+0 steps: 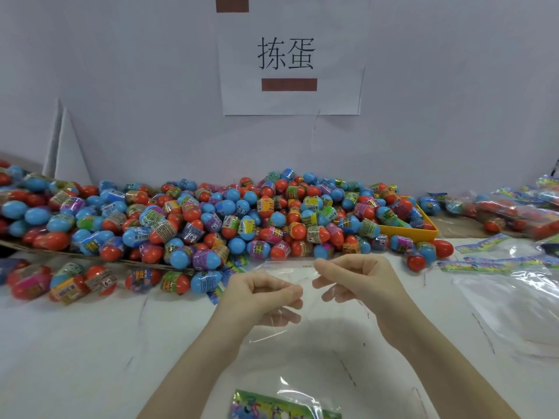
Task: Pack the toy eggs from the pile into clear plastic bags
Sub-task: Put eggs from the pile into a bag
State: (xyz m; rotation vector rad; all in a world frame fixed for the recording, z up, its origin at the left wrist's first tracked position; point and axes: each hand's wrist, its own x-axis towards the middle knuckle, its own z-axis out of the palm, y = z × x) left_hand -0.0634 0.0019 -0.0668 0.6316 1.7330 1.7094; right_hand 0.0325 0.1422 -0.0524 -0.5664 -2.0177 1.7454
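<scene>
Both hands work at the mouth of a clear plastic bag point(290, 337) above the white table point(75, 343). On the left, the left hand point(263, 293) has its fingers curled, pinching the film between thumb and fingertips; on the right, the right hand point(360, 279) pinches the other side of the opening with thumb and forefinger. Film this transparent barely shows, so its edges can be traced only by faint glints and creases, and its far rim is hard to make out. Its near end carries a printed header card point(281, 408), cut off by the bottom edge.

Farther back, the pile of toy eggs point(211, 216) in blue and red spreads across the table against the wall, its left part running out of view. A yellow tray point(423, 229) at the right of the pile is mostly buried under eggs. Filled bags point(514, 207) lie far right, blurred and cropped. More empty bags point(514, 285) lie near right, only partly readable. A paper sign point(290, 55) hangs on the wall.
</scene>
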